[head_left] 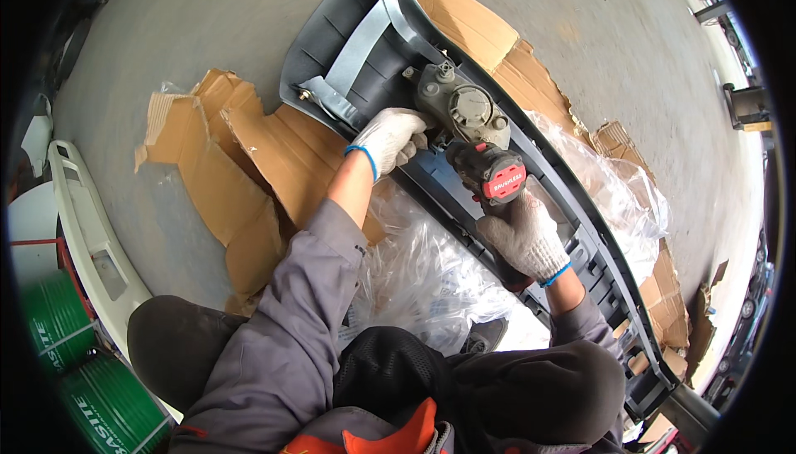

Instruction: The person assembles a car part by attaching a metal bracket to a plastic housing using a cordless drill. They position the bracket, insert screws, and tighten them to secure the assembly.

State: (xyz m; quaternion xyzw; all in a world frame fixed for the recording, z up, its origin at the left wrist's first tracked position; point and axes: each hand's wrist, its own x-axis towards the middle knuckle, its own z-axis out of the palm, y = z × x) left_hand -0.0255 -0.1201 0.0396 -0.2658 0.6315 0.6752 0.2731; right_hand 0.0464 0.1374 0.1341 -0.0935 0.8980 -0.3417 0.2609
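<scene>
A long dark car bumper (307,48), its inner side up, slants from the top middle to the lower right. In it lies a dusty grey car lamp (471,106) with its back showing. My right hand (527,238), in a white knit glove, is closed around the grip of a black and red cordless driver (491,174). The driver's front end points at the lamp's near edge; its tip is hidden. My left hand (390,140), gloved too, has its fingers curled at the lamp's near left side. What those fingers hold, if anything, cannot be made out.
Torn cardboard (211,172) and crumpled clear plastic (423,276) lie under and around the bumper. More plastic (626,197) is on its far side. A cream bumper (91,222) and green drums (108,404) stand at left. My knees (531,392) are close to the bumper.
</scene>
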